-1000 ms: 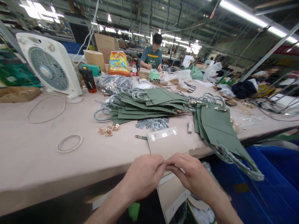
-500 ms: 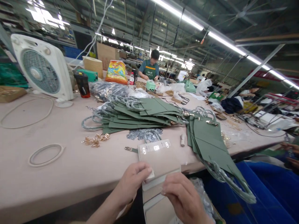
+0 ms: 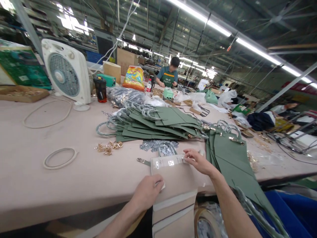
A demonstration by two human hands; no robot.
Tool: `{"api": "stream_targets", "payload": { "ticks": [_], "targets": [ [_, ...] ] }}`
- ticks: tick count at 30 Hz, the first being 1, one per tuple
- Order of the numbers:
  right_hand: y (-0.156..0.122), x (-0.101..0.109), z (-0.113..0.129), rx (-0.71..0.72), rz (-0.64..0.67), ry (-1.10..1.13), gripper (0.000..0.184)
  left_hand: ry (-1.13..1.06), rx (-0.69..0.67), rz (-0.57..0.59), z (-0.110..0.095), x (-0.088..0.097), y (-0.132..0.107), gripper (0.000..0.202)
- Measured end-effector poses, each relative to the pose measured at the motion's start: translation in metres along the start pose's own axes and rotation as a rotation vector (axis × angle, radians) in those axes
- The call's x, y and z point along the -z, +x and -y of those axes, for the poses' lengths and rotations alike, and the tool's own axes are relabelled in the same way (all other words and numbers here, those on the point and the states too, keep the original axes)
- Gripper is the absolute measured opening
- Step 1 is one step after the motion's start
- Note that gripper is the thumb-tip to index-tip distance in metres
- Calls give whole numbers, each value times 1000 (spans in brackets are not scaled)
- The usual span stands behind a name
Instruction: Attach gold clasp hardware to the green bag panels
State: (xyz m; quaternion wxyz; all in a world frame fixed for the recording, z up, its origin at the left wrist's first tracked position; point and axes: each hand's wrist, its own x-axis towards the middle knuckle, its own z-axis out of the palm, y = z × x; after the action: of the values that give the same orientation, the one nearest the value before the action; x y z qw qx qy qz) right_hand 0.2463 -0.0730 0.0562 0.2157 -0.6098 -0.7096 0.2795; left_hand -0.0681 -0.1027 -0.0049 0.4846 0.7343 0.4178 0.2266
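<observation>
Evidently light, bendy beige panel (image 3: 173,180) drapes over tabletop's (image 3: 99,185) near edge | I'd grip its side borders | left hand (image 3: 150,188) pinches white scrap (image 3: 162,186) | right hand (image 3: 196,161) half-curled at metal fitting (image 3: 183,160), grasp unclear

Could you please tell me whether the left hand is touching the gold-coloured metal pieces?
Apart: the head view shows a stretch of tabletop between the left hand and the gold-coloured metal pieces.
</observation>
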Motion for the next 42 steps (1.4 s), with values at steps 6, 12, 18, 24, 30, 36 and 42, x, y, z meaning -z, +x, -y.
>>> {"api": "stream_targets", "payload": {
  "ticks": [6, 12, 18, 24, 30, 36, 42],
  "targets": [
    [14, -2, -10, 18, 116, 10, 27, 46, 39, -38, -6, 2, -2, 26],
    [23, -6, -19, 15, 155, -7, 26, 29, 54, -25, -3, -1, 0, 26],
    [28, -9, -30, 34, 176, 16, 24, -6, 31, -24, -4, -2, -2, 26],
    [27, -15, -44, -33, 123, 196, 41, -120, -16, -23, -9, 2, -4, 28],
    [33, -24, -62, -187, 120, 480, 64, -455, -35, -120, 8, 5, -1, 35],
    [34, -34, -64, -350, 65, 626, 62, -710, 89, -193, 30, 6, 4, 71],
    [29, -39, -55, -285, -141, 396, 59, -762, 16, -201, 39, 4, 5, 82]
  ]
}}
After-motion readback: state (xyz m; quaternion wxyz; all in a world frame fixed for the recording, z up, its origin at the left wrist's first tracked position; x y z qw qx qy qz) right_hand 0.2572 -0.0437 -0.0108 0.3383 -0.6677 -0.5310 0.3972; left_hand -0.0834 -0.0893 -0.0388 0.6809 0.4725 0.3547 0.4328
